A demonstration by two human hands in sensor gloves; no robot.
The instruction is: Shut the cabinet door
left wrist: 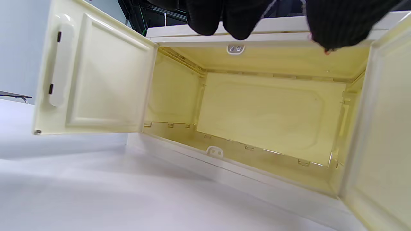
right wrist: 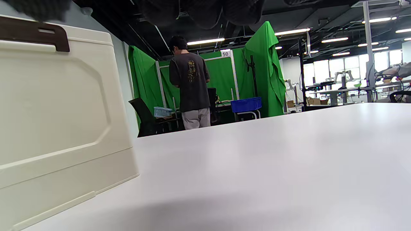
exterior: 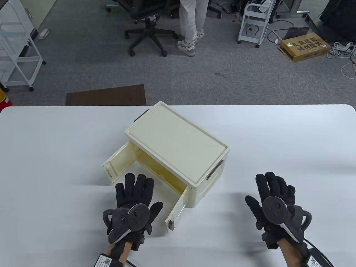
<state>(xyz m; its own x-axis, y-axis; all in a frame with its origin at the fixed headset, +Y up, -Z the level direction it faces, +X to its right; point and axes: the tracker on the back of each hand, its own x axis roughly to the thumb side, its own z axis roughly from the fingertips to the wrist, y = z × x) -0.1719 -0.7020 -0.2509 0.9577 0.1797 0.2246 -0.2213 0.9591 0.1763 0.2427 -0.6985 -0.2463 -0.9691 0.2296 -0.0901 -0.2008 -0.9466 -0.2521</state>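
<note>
Two doors hang open on the cream cabinet (exterior: pixel 178 144), which sits angled mid-table: the left door (exterior: pixel 116 161) swung out wide, the right door (exterior: pixel 176 207) sticking out toward the near edge. Inside it's just bare yellowish walls. Left hand (exterior: pixel 135 204) hovers flat between the doors, fingers spread, holding nothing. Right hand (exterior: pixel 275 204) is well off to the right over the white table (exterior: pixel 278 144), also spread and empty.

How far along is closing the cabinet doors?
Nothing is closed yet: the cream plastic cabinet has its left door and right door swung wide. The left hand hovers between them, the right hand aside, neither touching. Both doors remain to shut.
</note>
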